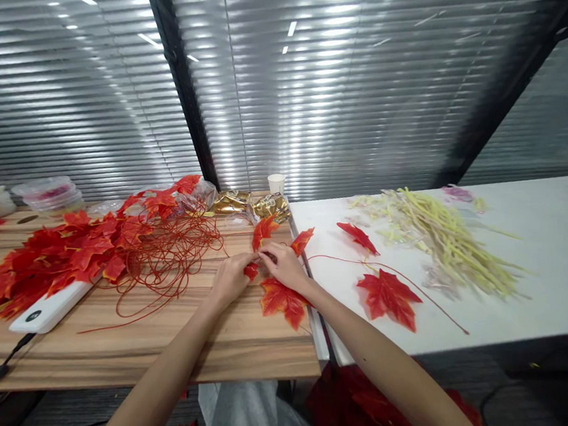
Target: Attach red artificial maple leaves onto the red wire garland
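Head view: my left hand (232, 276) and right hand (286, 265) meet, fingers (271, 249) bunched, hold unclear; four red leaves (283, 300) crowd them, two others (389, 297) toward three o'clock

Count at frame centre: one left hand (231, 276), one right hand (283, 264) and at least four red leaves (283, 301) around them, with two gold packets (270, 206) and one paper cup (276, 184) just above. Right of centre are two loose leaves (388, 297), one length of red cord (433, 306) and one bundle of yellow strips (442, 235), its strips too many to tally. The left half holds one cord tangle (175, 243), one white device (51, 308) at lower left and one leaf pile (66, 256), whose overlap prevents an exact count.
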Demonstrator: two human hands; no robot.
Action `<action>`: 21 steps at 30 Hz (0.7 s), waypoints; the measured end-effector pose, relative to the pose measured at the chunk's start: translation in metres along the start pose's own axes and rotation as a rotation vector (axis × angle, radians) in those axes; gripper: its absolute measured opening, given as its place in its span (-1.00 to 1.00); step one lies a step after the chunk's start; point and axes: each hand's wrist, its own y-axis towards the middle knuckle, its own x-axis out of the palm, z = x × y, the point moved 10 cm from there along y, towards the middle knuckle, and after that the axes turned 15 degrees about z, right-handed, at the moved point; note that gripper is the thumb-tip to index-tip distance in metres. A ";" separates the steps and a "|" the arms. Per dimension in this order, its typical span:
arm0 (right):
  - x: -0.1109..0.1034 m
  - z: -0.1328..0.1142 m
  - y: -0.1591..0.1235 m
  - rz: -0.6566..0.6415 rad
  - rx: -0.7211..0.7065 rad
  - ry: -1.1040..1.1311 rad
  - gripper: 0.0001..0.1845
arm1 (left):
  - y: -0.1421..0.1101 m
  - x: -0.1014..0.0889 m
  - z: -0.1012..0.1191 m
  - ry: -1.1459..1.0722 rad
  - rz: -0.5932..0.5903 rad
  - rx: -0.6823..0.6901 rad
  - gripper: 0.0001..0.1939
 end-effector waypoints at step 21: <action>-0.001 -0.002 0.000 -0.007 -0.004 0.004 -0.86 | -0.001 0.001 -0.001 0.005 -0.011 0.009 -0.51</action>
